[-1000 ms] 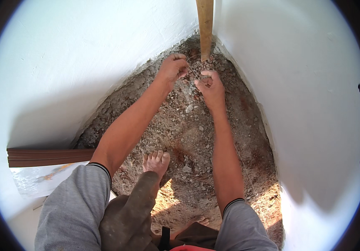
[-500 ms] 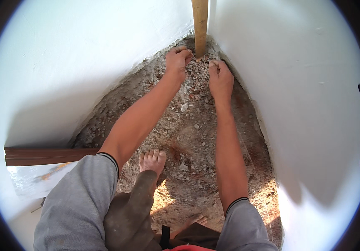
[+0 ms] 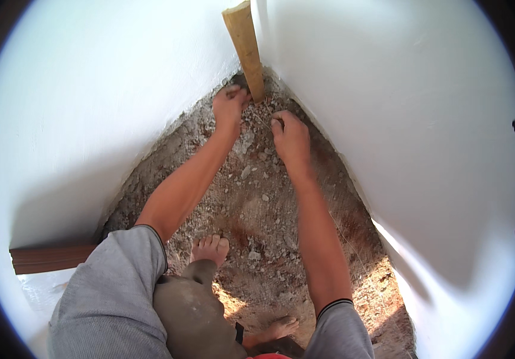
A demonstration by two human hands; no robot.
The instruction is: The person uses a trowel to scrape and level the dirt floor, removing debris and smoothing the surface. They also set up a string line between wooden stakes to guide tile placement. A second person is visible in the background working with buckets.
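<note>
A wooden stake (image 3: 245, 51) stands in the corner between two white walls, leaning slightly, with its foot in the rubble. Close to the left of that foot is my left hand (image 3: 229, 109), fingers curled and slightly blurred; what they hold is hidden. My right hand (image 3: 291, 139), right of the stake and nearer to me, pinches a thin string (image 3: 261, 119) between thumb and finger. The string runs toward the base of the stake. More thin string (image 3: 348, 242) trails along the ground beside my right forearm.
White walls rise on the left (image 3: 108, 90) and the right (image 3: 401, 119), meeting behind the stake. Loose stones and dirt cover the ground (image 3: 263, 203). A brown slatted piece (image 3: 51, 258) lies at the lower left. My bare feet (image 3: 211, 248) are on the dirt below.
The view has shifted, so the stake appears farther left and its top end now shows. My left hand has moved in beside the stake's foot; my right hand still pinches the string.
</note>
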